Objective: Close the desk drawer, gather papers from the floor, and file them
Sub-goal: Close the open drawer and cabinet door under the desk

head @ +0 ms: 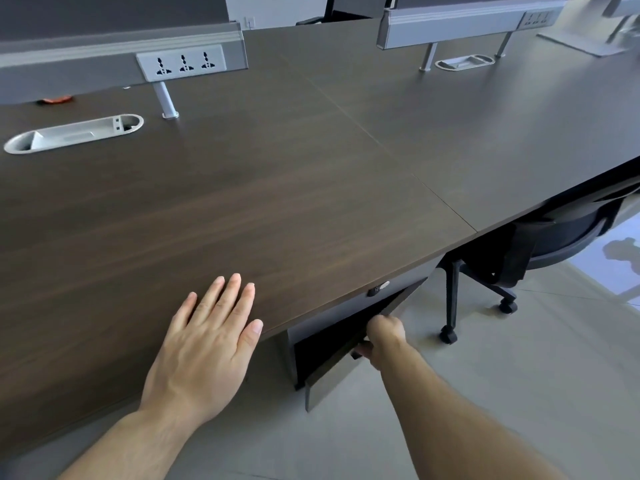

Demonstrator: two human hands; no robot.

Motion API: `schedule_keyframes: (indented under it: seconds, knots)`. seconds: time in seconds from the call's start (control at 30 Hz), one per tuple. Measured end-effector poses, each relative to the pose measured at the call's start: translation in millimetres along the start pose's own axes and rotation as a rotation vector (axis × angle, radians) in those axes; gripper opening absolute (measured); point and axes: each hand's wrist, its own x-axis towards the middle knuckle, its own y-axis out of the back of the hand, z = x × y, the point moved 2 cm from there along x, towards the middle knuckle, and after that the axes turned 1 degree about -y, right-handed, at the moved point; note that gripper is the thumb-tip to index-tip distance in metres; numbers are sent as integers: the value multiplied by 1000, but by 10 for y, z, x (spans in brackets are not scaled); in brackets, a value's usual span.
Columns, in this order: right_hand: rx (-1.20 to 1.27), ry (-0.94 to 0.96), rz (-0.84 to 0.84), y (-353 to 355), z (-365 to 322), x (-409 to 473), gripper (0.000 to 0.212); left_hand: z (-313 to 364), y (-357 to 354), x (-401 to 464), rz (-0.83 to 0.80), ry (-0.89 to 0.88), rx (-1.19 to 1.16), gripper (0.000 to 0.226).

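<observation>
A dark wooden desk (277, 174) fills most of the view. Under its front edge an open drawer (329, 372) sticks out, its inside dark. My right hand (382, 336) is closed around the top edge of the drawer's front panel. A lock (379, 289) sits on the grey panel just above the drawer. My left hand (207, 344) lies flat on the desk top near the front edge, fingers spread, holding nothing. No papers are in view.
A black office chair (540, 251) on castors stands under the desk to the right. Socket strip (181, 62), cable grommets (74, 133) and partition rails sit at the back of the desk. A small orange object (55, 99) lies far left. Grey tiled floor (485, 375) spreads below.
</observation>
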Motion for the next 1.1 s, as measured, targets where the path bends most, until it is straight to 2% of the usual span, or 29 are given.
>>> schedule_keyframes:
  seconds: [0.13, 0.27, 0.47, 0.6, 0.67, 0.73, 0.83, 0.93, 1.0, 1.1]
  knots:
    - [396, -96, -79, -69, -134, -153, 25, 4, 2, -1, 4, -5, 8, 60]
    - [611, -157, -128, -150, -173, -129, 37, 4, 8, -3, 2, -6, 12, 60]
    - [677, -204, -99, -241, -225, -153, 60, -2, -7, -2, 1, -3, 11, 60]
    - [685, -208, -125, -270, -215, -64, 59, -4, -13, 5, 1, -7, 16, 60]
    - [618, -174, -144, -241, -197, -22, 57, -5, -15, 4, 6, -8, 16, 60]
    - [418, -101, -128, -149, -170, -47, 60, -4, -16, 7, 8, -10, 12, 60]
    - [-11, 246, 26, 91, -170, -172, 63, -8, -23, 9, 4, -8, 15, 61]
    - [-221, 564, 1, 286, -179, -434, 49, -14, -26, 11, 5, 2, 25, 62]
    - [-384, 681, -14, 339, -200, -505, 37, -7, -18, 6, 6, 6, 33, 63]
    - [-526, 775, 20, 353, -281, -462, 33, 2, -9, -5, 12, 6, 45, 63]
